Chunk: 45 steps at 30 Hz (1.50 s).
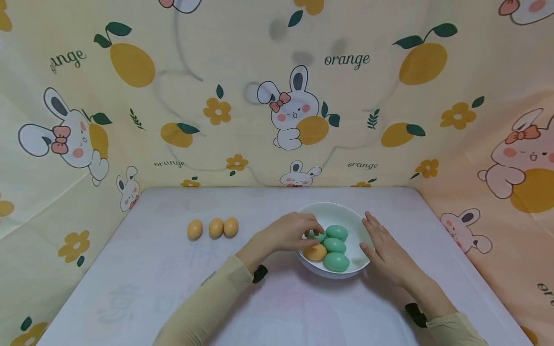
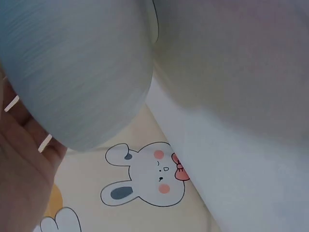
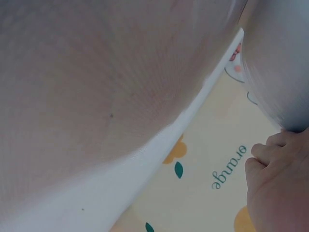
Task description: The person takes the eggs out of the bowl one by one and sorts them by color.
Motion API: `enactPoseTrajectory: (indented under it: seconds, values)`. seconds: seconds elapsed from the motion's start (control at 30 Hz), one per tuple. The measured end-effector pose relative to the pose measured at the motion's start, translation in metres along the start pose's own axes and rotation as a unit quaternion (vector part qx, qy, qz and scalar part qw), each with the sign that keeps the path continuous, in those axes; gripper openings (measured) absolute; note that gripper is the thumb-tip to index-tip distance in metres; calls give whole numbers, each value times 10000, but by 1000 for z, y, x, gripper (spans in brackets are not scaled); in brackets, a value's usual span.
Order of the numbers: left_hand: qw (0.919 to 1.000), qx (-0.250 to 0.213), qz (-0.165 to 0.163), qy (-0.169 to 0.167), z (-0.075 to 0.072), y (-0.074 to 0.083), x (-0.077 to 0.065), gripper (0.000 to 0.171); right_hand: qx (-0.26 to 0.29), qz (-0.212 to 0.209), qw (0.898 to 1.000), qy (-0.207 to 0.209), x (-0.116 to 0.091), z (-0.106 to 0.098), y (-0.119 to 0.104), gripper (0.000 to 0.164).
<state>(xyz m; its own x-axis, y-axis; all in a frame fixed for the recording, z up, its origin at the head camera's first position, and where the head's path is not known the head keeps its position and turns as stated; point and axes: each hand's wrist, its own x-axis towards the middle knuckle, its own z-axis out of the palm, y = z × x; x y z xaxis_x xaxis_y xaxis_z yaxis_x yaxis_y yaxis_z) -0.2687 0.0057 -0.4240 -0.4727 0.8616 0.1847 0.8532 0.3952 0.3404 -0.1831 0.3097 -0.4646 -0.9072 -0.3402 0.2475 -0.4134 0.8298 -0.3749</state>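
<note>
In the head view a white bowl (image 1: 358, 235) holds several green eggs (image 1: 336, 262) and an orange egg (image 1: 315, 253). My left hand (image 1: 294, 230) reaches over the bowl's left rim, its fingers and thumb curled around the leftmost green egg (image 1: 317, 236), which they partly cover. Fairly straight, the fingers of my right hand (image 1: 387, 250) rest along the right side of the bowl. Both wrist views show the bowl's outer wall (image 2: 82, 72) close up, with part of a hand (image 3: 285, 179) beside it; the eggs are hidden there.
Left of the bowl, three orange eggs (image 1: 195, 229) lie in a row on the white tabletop (image 1: 173, 288), two of them close together. A curtain (image 1: 242, 62) printed with rabbits and oranges surrounds the table at the back and both sides.
</note>
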Motion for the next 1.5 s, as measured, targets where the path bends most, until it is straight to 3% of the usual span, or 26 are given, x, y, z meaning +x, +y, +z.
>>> enactPoseTrajectory:
  seconds: [0.23, 0.4, 0.7, 1.0, 1.27, 1.5]
  values:
    - [9969, -151, -237, -737, 1, 3, 9, 25, 47, 45, 10000, -8, 1, 1, 1, 68]
    - [9938, -140, -320, -1057, 1, 6, 14, 23, 90, 79, 9999, -12, 0, 0, -1, 68]
    - [9922, 128, -215, -1223, 5, 7, 23, 21, 92, -33, 9999, 48, 0, 0, 0, 67]
    - [9908, 79, -90, -1349, 5, 8, 27, 28, 103, -71, 9999, 89, 0, 1, 0, 66]
    - [9870, -99, -310, -1577, 5, 10, 30, 44, 97, -59, 9999, 103, 0, 1, 0, 66]
    - [9843, -315, -537, -1650, 5, 10, 32, 35, 74, -90, 9999, 127, 1, 2, 0, 66]
